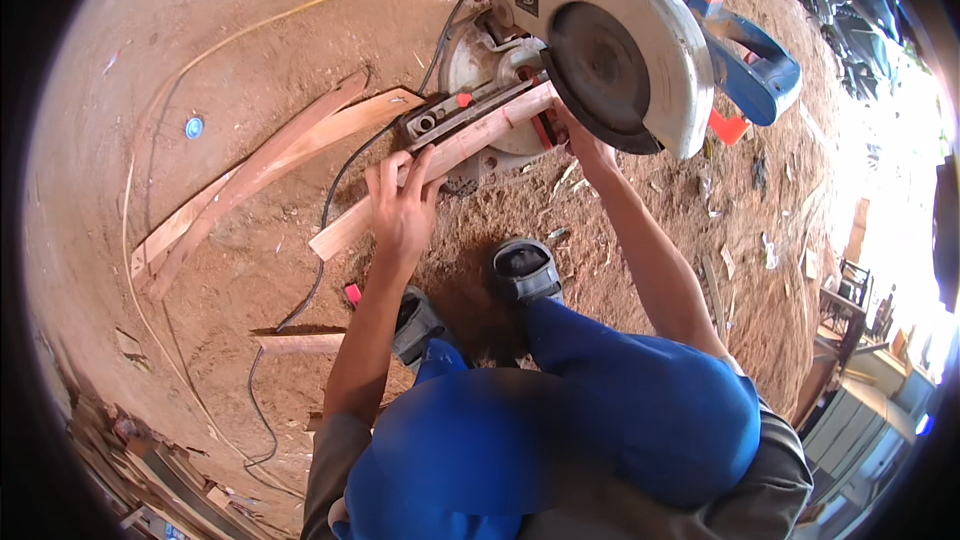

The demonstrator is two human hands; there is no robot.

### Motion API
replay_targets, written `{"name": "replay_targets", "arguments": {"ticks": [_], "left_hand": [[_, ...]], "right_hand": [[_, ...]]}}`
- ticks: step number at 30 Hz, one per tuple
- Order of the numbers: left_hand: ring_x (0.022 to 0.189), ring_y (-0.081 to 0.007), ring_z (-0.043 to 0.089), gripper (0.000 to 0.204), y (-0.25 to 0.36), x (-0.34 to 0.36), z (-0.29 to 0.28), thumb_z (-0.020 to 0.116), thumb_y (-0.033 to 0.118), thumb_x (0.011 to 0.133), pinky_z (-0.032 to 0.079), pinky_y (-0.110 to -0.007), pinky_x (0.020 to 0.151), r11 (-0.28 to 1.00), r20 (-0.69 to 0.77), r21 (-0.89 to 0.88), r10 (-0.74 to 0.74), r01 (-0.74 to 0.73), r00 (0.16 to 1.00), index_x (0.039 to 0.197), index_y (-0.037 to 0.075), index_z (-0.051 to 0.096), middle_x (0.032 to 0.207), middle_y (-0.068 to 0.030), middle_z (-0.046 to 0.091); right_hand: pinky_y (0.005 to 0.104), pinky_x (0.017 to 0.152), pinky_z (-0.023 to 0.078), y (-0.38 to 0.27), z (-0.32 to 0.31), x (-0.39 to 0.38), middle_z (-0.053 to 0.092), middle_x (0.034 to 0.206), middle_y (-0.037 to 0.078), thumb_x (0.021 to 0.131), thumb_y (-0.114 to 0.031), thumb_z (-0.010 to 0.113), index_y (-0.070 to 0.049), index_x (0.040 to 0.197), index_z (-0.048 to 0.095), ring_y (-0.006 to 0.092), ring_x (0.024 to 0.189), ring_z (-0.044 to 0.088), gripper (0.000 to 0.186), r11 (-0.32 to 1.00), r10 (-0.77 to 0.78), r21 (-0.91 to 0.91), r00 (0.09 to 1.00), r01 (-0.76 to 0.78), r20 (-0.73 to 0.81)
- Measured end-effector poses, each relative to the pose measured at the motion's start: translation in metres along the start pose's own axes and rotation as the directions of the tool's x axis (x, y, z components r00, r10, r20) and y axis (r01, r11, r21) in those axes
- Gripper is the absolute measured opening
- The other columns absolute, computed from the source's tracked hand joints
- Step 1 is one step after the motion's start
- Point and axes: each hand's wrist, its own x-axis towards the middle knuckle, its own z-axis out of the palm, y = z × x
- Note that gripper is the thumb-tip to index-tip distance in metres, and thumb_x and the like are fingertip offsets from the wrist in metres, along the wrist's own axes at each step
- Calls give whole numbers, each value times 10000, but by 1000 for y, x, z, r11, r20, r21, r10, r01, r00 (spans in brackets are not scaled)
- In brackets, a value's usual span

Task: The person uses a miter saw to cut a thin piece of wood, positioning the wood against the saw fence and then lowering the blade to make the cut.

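A pale reddish length of wood (465,147) lies slantwise along the fence of a miter saw (610,30), its near-left end sticking out past the base. My left hand (402,205) grips this wood from above, fingers bent over it near the overhanging end. Close by the wood's other end, at the lower edge of the saw's round grey guard, is my right hand (592,152); its fingers are mostly hidden between the wood and the guard. The saw head with its blue handle (755,70) stands above the wood.
Two long wooden strips (270,155) cross on the dirt floor at left. A black cord (335,185) runs past them, and a yellowish hose (165,90) curves farther out. A shorter wood piece (305,343) lies beside my left forearm. My sandalled feet (525,270) are near the saw.
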Motion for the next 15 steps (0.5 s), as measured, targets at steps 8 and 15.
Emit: {"name": "replay_targets", "arguments": {"ticks": [8,15], "left_hand": [[1090,-354,598,696,-11,5,3,940,414,711,423,-512,968,979,-206,121,-137,164,969,1282,145,649,1144,-113,645],[877,-406,711,764,-23,10,3,945,386,733,568,-478,789,999,-159,-6,-47,46,986,1302,22,588,1036,-188,724]], "right_hand": [[242,496,449,-4,9,17,643,735,-19,1029,-320,698,-82,1003,715,59,578,561,240,983,-93,165,993,80,74],[248,513,459,5,4,9,673,759,-10,1033,-304,693,-76,983,724,67,604,575,235,988,-56,144,997,47,61]]}}
